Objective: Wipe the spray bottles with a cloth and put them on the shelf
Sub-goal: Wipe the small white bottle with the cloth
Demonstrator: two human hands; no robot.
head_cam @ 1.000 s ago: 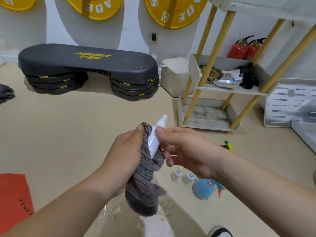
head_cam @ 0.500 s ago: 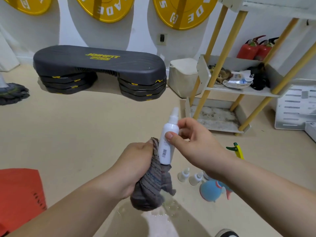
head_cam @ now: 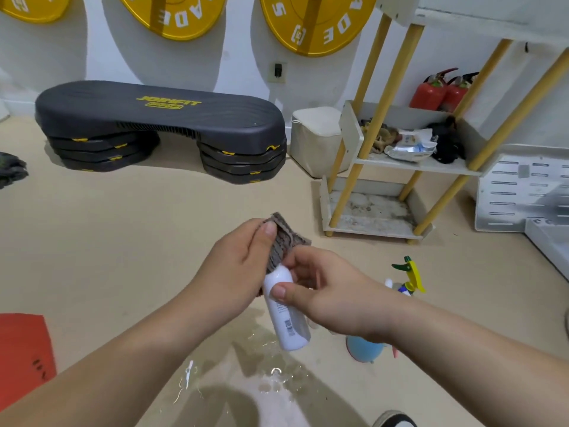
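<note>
Right grip: the right hand [head_cam: 332, 300] is curled round the white bottle [head_cam: 288, 322], thumb across its front and fingers behind, closed enough to carry it.
Left grip: the left hand [head_cam: 237, 272] pinches the grey cloth [head_cam: 281, 241] between thumb and fingers, bunched over the bottle's top end. The nozzle is hidden inside.
Bottle: in the air between the two grips, tilted, with its base hanging below the right grip.
Why held so: probably one hand steadies the body while the cloth rubs the cap end.
Arms: both forearms reach forward and the hands meet, left thumb on top of the cloth.
Under the grip: a wet patch [head_cam: 271, 374] on the floor [head_cam: 154, 226].
Right of the grip: a yellow-and-green sprayer [head_cam: 411, 272] and a blue bottle [head_cam: 365, 349] on the floor, partly behind the right wrist, likely waiting their turn.
Beyond the grip: the shelf [head_cam: 415, 166] is well apart, and the bottle is not yet on it.
</note>
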